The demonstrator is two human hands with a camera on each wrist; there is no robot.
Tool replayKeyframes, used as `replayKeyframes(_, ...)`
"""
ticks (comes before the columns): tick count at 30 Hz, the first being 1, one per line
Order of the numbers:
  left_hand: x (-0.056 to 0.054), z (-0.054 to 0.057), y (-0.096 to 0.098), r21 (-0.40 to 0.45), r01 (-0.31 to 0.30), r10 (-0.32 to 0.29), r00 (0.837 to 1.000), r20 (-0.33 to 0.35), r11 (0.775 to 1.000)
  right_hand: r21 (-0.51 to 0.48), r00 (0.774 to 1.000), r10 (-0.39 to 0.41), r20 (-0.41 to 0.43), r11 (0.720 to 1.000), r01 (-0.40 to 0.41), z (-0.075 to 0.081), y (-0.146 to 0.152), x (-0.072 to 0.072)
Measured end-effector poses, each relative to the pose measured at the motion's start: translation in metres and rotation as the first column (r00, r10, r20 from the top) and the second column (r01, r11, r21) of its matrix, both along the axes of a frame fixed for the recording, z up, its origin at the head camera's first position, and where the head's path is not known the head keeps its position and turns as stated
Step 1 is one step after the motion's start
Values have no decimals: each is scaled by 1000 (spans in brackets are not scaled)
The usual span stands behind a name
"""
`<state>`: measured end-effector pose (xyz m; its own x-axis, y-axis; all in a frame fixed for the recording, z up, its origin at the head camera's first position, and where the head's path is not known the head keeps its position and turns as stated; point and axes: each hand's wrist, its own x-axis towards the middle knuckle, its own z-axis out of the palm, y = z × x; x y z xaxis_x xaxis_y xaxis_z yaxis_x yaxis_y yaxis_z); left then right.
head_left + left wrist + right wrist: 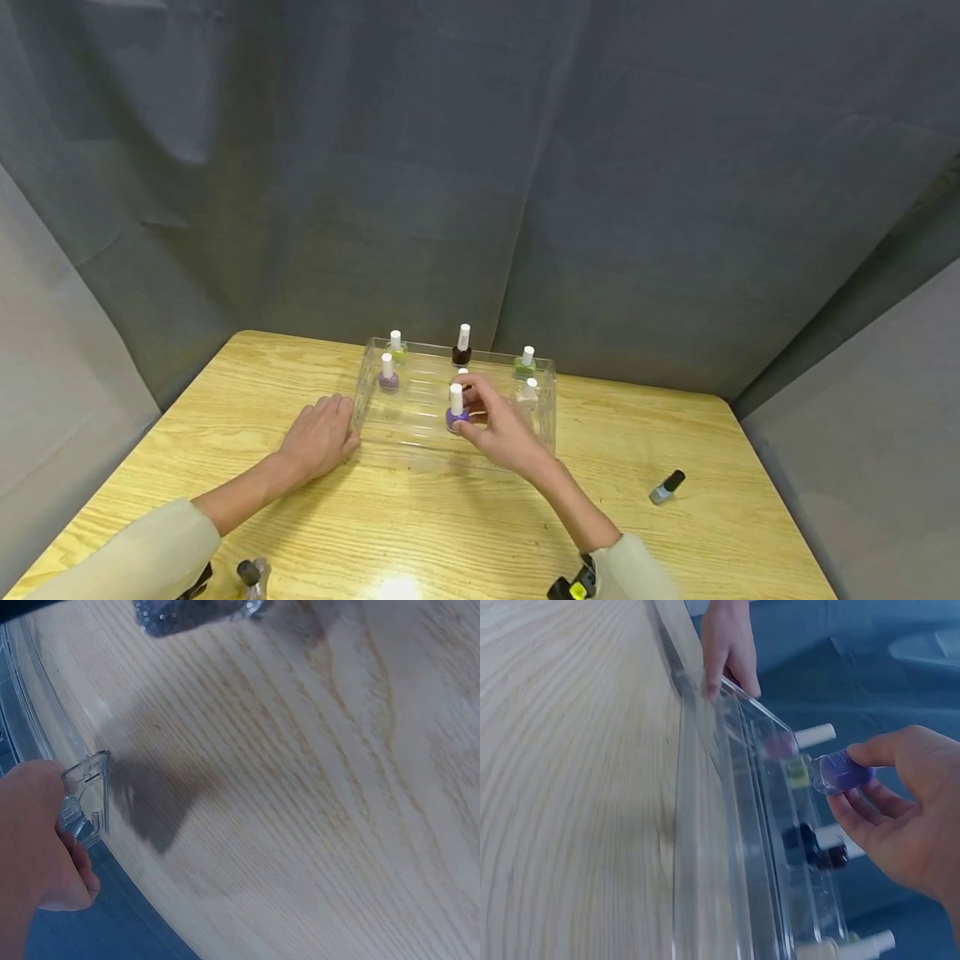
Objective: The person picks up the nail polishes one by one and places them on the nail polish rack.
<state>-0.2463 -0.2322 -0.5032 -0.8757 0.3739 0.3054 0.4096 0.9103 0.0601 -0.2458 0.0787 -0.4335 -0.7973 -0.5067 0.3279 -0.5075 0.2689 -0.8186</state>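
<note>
My right hand [506, 429] pinches a purple nail polish bottle [456, 419] with a white cap, held upright over the middle of a clear stepped rack [408, 437]. In the right wrist view, thumb and fingertips sit on the glass of that purple bottle [845, 772]. At the rack's left end, my left hand [318, 437] grips the side panel [94, 795]. Along the back tier stand yellow-green [397, 353], dark red [461, 357] and green [524, 367] bottles. Lower down are a lilac bottle [387, 382], a cream one [527, 400] and a dark blue one [799, 844], partly hidden by my right hand in the head view.
A grey-blue bottle with a black cap [663, 490] lies on the wooden table [615, 467] to the right. Near the front left edge lies a glittery black-capped bottle [255, 577]. Grey curtains [450, 167] hang behind the table and at both sides.
</note>
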Motion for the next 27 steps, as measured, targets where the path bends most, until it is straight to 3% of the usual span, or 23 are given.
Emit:
replayKeyframes(15, -1, 0, 0, -3, -14, 14, 1000, 25, 1000, 0, 999, -5, 45, 1000, 6, -21, -81, -21)
replayKeyframes(27, -4, -2, -1, -13, -16, 16, 1000, 12, 1000, 1, 998, -44, 44, 999, 44, -38, -100, -30)
